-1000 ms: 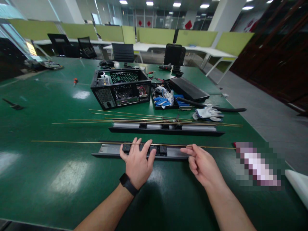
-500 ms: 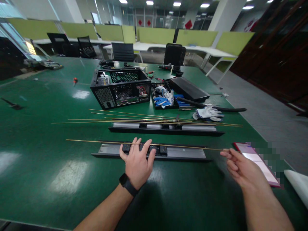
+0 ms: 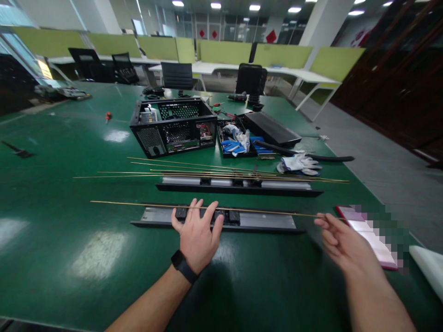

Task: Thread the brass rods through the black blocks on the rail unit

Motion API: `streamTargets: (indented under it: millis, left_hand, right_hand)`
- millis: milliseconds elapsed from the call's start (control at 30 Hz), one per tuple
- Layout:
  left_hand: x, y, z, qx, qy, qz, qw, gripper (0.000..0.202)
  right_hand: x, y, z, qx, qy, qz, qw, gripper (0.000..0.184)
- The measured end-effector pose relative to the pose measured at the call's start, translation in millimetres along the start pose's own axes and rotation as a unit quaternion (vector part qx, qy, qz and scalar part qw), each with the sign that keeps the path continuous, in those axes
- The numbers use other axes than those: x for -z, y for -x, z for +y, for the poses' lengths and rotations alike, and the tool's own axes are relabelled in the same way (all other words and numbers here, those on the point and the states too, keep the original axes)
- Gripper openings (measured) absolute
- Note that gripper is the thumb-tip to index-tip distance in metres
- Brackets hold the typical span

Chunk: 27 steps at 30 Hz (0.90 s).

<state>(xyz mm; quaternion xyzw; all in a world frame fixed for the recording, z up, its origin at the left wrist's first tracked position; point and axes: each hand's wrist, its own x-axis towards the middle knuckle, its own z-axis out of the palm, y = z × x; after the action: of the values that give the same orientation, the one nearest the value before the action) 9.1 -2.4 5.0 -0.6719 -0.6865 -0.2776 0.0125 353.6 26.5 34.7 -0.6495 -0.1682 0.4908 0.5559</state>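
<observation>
My left hand (image 3: pixel 196 233) lies flat with fingers spread on a long black strip (image 3: pixel 270 221) on the green table, over its black socket blocks. A thin brass rod (image 3: pixel 138 204) runs along the strip, across my left fingers. My right hand (image 3: pixel 341 246) pinches the rod's right end between thumb and fingers, beyond the strip's right end. A second black strip (image 3: pixel 238 186) lies farther back, with several more brass rods (image 3: pixel 148 173) spread beside and over it.
An open black computer case (image 3: pixel 173 125) stands behind the rods, next to a black tray (image 3: pixel 238 140) of blue and white items and a black panel (image 3: pixel 272 128). White gloves (image 3: pixel 299 163) lie at the right. A phone (image 3: pixel 368 236) sits near the table's right edge.
My right hand slid the brass rod to the right along the strip, then eased it slightly back left. My left hand stayed pressed on the strip.
</observation>
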Motion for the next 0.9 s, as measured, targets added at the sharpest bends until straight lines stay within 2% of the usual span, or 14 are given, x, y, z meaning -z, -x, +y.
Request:
streamTargets:
  millis: [100, 367, 567, 700, 900]
  left_hand:
    - [-0.2, -0.2, -0.2, 0.002, 0.001, 0.0, 1.0, 0.036]
    - [-1.5, 0.8, -0.6, 0.001, 0.001, -0.002, 1.0, 0.036]
    - [-1.7, 1.0, -1.1, 0.002, 0.0, -0.004, 1.0, 0.037]
    - [-2.2, 0.9, -1.4, -0.001, 0.001, 0.001, 1.0, 0.037]
    - [-1.5, 0.5, -0.9, -0.001, -0.002, -0.002, 1.0, 0.037]
  right_hand:
    - [-22.0, 18.0, 1.6, -0.044, -0.017, 0.013, 0.999, 0.011]
    - [-67.7, 48.2, 27.5, -0.032, -0.011, -0.084, 0.996, 0.017]
    - [-99.2, 63.3, 39.1, -0.043, -0.024, -0.124, 0.991, 0.025]
    - [-102.4, 67.3, 39.3, -0.04, -0.026, -0.132, 0.99, 0.022]
    - [-87.0, 62.4, 32.0, -0.041, -0.042, -0.106, 0.993, 0.013]
